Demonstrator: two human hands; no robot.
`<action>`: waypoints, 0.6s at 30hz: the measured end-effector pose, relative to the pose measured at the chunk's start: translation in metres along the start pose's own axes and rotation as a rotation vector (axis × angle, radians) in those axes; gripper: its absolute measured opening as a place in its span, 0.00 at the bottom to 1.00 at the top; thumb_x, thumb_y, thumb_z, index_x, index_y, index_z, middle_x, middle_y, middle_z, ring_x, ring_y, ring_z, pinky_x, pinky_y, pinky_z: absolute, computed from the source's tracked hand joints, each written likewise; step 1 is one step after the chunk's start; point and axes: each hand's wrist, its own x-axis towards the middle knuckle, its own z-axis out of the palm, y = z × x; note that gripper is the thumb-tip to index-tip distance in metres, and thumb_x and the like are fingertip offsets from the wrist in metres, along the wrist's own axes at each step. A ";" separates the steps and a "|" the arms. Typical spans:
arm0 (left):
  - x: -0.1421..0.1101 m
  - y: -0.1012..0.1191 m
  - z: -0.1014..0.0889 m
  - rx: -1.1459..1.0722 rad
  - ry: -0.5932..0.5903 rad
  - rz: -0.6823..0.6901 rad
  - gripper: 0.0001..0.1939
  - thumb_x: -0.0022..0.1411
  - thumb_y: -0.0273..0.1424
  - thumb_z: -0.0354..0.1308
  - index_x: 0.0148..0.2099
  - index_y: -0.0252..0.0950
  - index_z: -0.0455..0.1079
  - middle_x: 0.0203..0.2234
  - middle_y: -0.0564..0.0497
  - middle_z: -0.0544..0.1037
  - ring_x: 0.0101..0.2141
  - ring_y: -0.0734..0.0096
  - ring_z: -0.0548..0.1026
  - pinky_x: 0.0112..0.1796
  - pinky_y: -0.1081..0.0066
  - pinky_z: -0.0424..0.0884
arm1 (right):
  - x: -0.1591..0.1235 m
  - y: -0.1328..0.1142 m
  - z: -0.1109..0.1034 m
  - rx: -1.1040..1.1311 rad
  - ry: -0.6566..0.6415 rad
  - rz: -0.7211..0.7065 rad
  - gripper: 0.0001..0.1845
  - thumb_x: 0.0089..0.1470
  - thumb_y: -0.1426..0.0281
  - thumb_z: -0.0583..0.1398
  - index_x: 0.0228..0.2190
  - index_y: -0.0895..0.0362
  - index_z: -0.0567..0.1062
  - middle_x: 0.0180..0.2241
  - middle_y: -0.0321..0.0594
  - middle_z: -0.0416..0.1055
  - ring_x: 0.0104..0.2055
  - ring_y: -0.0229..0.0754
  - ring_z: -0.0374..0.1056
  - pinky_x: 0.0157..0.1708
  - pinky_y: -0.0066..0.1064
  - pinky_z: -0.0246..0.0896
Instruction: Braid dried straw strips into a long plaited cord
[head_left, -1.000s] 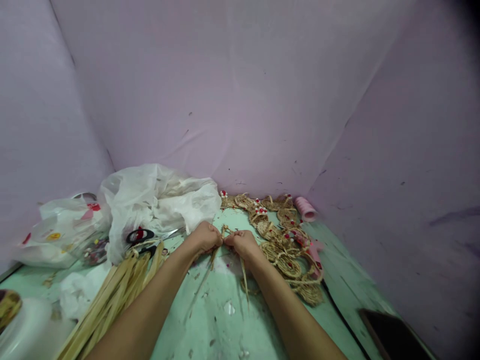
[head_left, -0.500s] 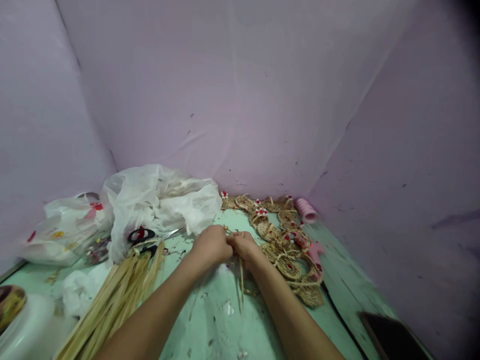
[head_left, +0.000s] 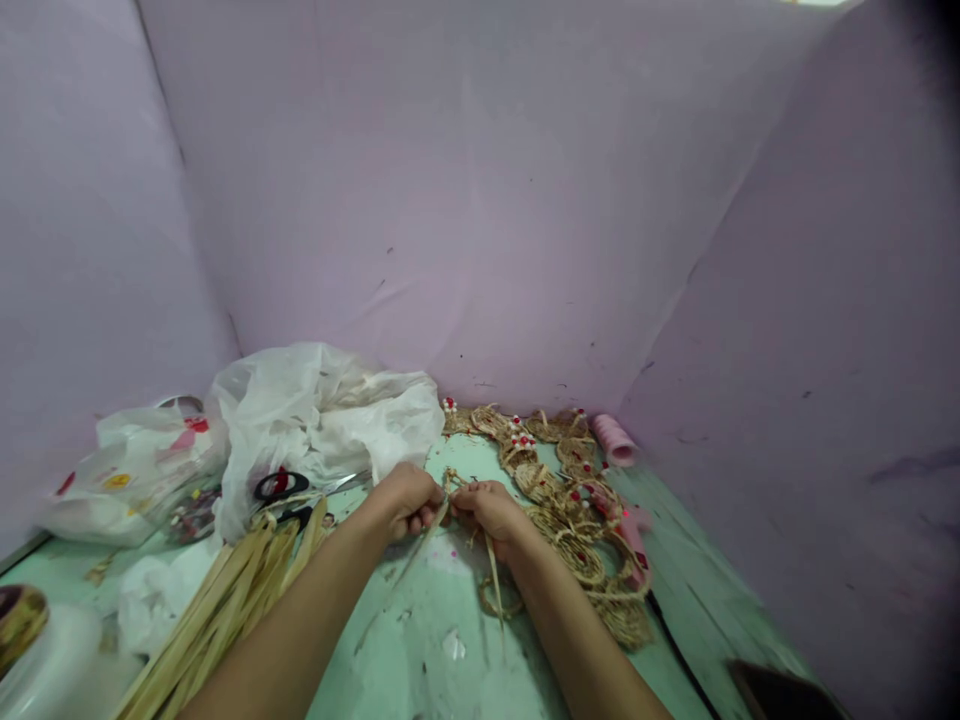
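Note:
Over the green tabletop, my left hand (head_left: 412,503) is closed in a pinch on a thin dried-fibre strip (head_left: 429,540) that trails down toward the table. Close beside it, my right hand (head_left: 491,508) pinches a narrow straw braid (head_left: 451,478), whose upper end shows between the hands. Another loose strip (head_left: 495,580) hangs below my right hand. A ring of braid (head_left: 501,598) lies beneath the right wrist. Fingertips hide the exact spot where braid and strips meet.
Coiled braid pieces (head_left: 577,540) with red and white beads lie right, beside a pink glue gun (head_left: 637,545) and a pink thread spool (head_left: 613,440). Black-handled scissors (head_left: 281,487), a bundle of flat strips (head_left: 232,600) and plastic bags (head_left: 330,400) are left. A dark flat object (head_left: 780,690) sits lower right.
My hands have drawn slightly apart from being pressed together. A strip now runs out from my left fingers, and the braid's end shows between the hands. The view has tilted up a little.

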 end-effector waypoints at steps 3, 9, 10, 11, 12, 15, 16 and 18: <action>0.005 -0.003 0.007 -0.111 -0.092 -0.147 0.08 0.45 0.22 0.49 0.17 0.29 0.62 0.10 0.51 0.66 0.11 0.85 0.56 0.13 0.81 0.46 | 0.005 0.003 -0.002 -0.043 -0.047 0.004 0.09 0.34 0.79 0.52 0.09 0.60 0.63 0.06 0.30 0.52 0.11 0.28 0.44 0.14 0.24 0.35; 0.010 -0.006 0.008 0.007 0.011 -0.101 0.06 0.42 0.23 0.50 0.16 0.31 0.60 0.06 0.57 0.58 0.08 0.84 0.53 0.12 0.80 0.43 | 0.016 0.011 -0.010 -0.369 -0.014 -0.154 0.05 0.34 0.79 0.52 0.14 0.60 0.66 0.10 0.29 0.55 0.13 0.28 0.45 0.15 0.23 0.38; 0.010 -0.007 0.008 0.029 0.015 -0.070 0.06 0.41 0.23 0.50 0.16 0.31 0.60 0.07 0.57 0.58 0.08 0.84 0.53 0.11 0.80 0.43 | 0.017 0.011 -0.011 -0.432 -0.001 -0.194 0.05 0.35 0.79 0.52 0.15 0.61 0.66 0.11 0.30 0.57 0.15 0.28 0.47 0.15 0.23 0.39; 0.010 -0.008 0.008 0.047 0.017 -0.037 0.06 0.41 0.24 0.50 0.16 0.31 0.60 0.06 0.57 0.58 0.08 0.83 0.53 0.11 0.79 0.43 | 0.017 0.012 -0.012 -0.494 0.011 -0.226 0.05 0.35 0.78 0.53 0.15 0.61 0.67 0.12 0.31 0.58 0.16 0.29 0.49 0.16 0.23 0.40; 0.011 -0.009 0.009 0.067 0.027 -0.005 0.06 0.40 0.24 0.50 0.15 0.32 0.60 0.06 0.57 0.58 0.08 0.83 0.53 0.11 0.79 0.42 | 0.017 0.012 -0.012 -0.555 0.027 -0.249 0.05 0.35 0.78 0.53 0.15 0.61 0.68 0.13 0.32 0.60 0.17 0.29 0.50 0.17 0.23 0.41; 0.014 -0.011 0.013 0.124 0.089 0.081 0.08 0.39 0.23 0.50 0.13 0.33 0.58 0.04 0.58 0.55 0.07 0.82 0.51 0.10 0.77 0.43 | 0.015 0.009 -0.012 -0.657 0.061 -0.241 0.05 0.35 0.77 0.54 0.15 0.61 0.69 0.12 0.32 0.59 0.17 0.30 0.52 0.17 0.23 0.42; 0.014 -0.012 0.013 0.130 0.101 0.101 0.09 0.39 0.22 0.50 0.12 0.33 0.57 0.03 0.58 0.54 0.07 0.82 0.51 0.10 0.77 0.43 | 0.014 0.008 -0.012 -0.640 0.059 -0.202 0.05 0.35 0.78 0.54 0.14 0.61 0.68 0.11 0.32 0.58 0.16 0.30 0.52 0.17 0.23 0.42; 0.015 -0.012 0.014 0.125 0.097 0.125 0.09 0.39 0.22 0.50 0.12 0.33 0.57 0.03 0.59 0.53 0.07 0.82 0.50 0.10 0.77 0.43 | 0.011 0.003 -0.013 -0.536 0.004 -0.098 0.07 0.36 0.78 0.53 0.12 0.60 0.66 0.09 0.31 0.57 0.14 0.30 0.50 0.15 0.23 0.41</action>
